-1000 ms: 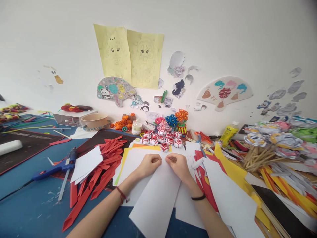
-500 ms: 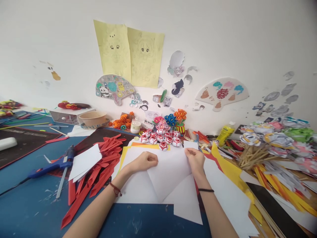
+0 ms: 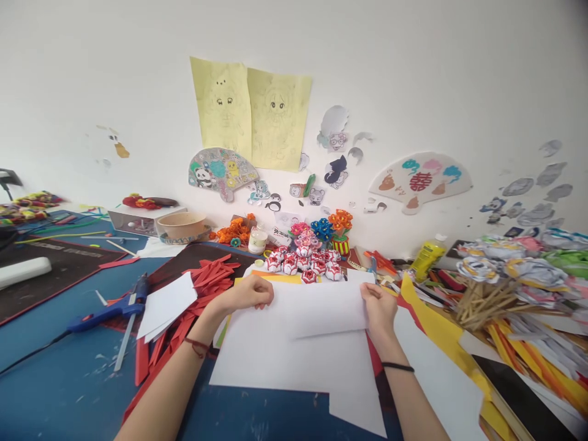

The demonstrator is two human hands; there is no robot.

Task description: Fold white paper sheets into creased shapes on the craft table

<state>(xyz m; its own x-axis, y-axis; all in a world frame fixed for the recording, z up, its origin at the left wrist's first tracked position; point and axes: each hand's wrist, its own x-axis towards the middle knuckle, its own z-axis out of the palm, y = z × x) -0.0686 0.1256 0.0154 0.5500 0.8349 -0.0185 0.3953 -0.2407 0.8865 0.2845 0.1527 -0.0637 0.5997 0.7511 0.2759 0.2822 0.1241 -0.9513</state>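
Note:
Between my hands a white sheet of paper (image 3: 327,308) is held slightly raised, its lower edge nearly level. My left hand (image 3: 250,293) is closed in a pinch at the sheet's upper left edge. On the right side, my right hand (image 3: 379,306) pinches the upper right corner between thumb and fingers. Beneath the held sheet lie more white sheets (image 3: 266,364), with yellow paper showing at their far edge. Several red-and-white paper flowers (image 3: 310,264) sit just beyond.
To the left are a blue glue gun (image 3: 110,308), a stack of white paper pieces (image 3: 166,304) and folded red strips (image 3: 214,275). White paper flowers on stems (image 3: 487,300) and a dark flat object (image 3: 523,392) lie right. A yellow bottle (image 3: 428,257) stands near the wall.
My hands have moved farther apart, stretching the held sheet. Its lower edge, which hung in a pointed corner, is now almost straight. The view has shifted slightly.

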